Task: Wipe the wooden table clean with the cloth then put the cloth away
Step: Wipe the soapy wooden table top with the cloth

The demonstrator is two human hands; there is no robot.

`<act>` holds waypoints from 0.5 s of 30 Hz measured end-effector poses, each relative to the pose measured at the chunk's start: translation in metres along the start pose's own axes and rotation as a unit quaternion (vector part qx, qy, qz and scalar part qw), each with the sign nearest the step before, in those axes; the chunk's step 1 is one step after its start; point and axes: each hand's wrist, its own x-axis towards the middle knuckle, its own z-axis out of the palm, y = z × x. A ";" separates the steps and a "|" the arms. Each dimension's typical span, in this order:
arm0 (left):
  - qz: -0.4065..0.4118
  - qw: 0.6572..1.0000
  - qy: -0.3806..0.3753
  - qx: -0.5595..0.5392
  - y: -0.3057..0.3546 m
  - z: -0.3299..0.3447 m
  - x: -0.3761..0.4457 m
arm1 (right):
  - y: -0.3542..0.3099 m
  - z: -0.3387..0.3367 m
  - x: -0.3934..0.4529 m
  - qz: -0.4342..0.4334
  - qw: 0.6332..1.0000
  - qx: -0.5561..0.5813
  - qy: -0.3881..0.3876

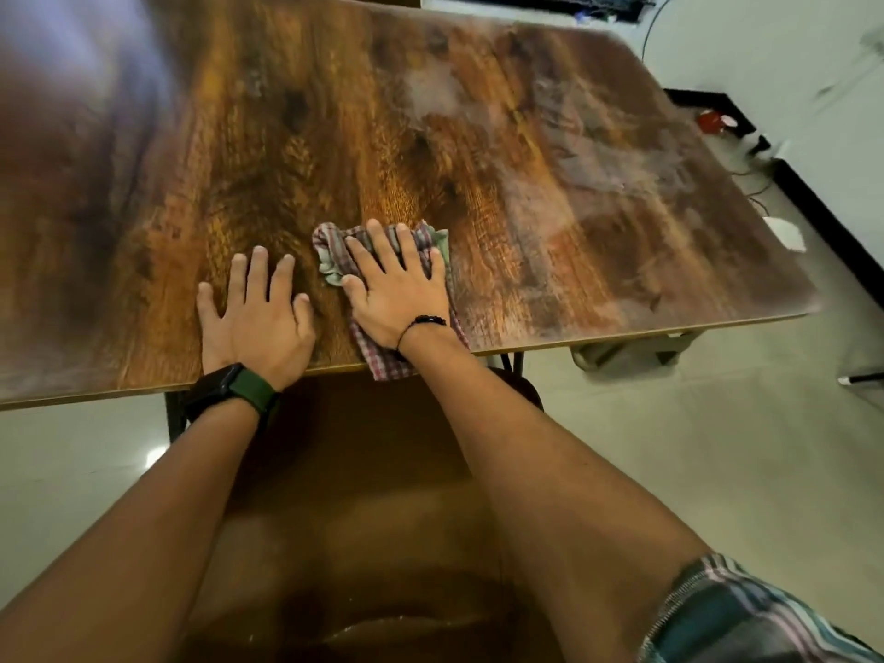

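Checked cloth [382, 260] lies pressed under the flat right hand [399, 289]; the left hand [256, 318], flat, braces the worktop [526, 150]. Wiping is underway; hazy patches beyond the right hand likely come next.

Even indoor light; pale glare on table [550, 150] far right; left edge blurred, wide-angle bowing

Cloth [335, 253] on table [526, 160] at near edge, one corner hanging over it. Right hand [399, 291] flat on cloth; left hand [256, 323] flat on table just left.
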 end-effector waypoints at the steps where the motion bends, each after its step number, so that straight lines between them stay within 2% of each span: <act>1: -0.001 1.000 -0.003 0.000 0.000 0.000 0.000 | 0.013 -0.003 -0.001 0.000 1.000 0.001 0.001; 10: -0.011 0.999 -0.037 0.025 0.000 -0.001 0.000 | 0.170 -0.042 -0.032 0.125 0.992 -0.017 0.017; 15: -0.028 0.998 -0.030 0.041 -0.001 0.005 0.001 | 0.191 -0.047 -0.031 0.124 0.992 -0.026 0.022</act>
